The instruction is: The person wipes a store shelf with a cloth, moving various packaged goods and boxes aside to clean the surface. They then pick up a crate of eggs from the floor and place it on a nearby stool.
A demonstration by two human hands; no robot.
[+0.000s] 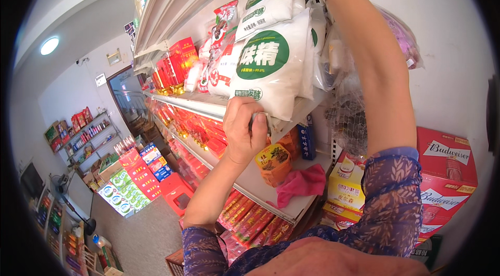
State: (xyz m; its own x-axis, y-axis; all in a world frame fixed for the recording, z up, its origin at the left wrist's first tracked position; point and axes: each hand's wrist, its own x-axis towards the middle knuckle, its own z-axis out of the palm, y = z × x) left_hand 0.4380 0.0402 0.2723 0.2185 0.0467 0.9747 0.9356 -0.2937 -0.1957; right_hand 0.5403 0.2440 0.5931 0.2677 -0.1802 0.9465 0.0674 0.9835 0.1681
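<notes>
My left hand [246, 131] grips the front corner of a white metal shelf [187, 102], with the thumb folded over the edge. Just above it leans a large clear bag of white seasoning [269, 65], marked with a green oval. A second such bag [267, 4] rests on top of it, and more bags stand behind. My right forearm [383, 61], with a bracelet at the wrist, reaches up past these bags. Its hand is almost wholly cut off at the top edge, so its grip is hidden. Red-and-white packets [220, 61] stand left of the bags.
Below, an orange tub [273, 162] and a pink cloth [302, 184] lie on the lower shelf. Red beer cartons [447, 166] are stacked at right, beside yellow cartons [345, 182]. A red plastic stool [177, 194] and stacked boxes [133, 178] stand on the floor at left.
</notes>
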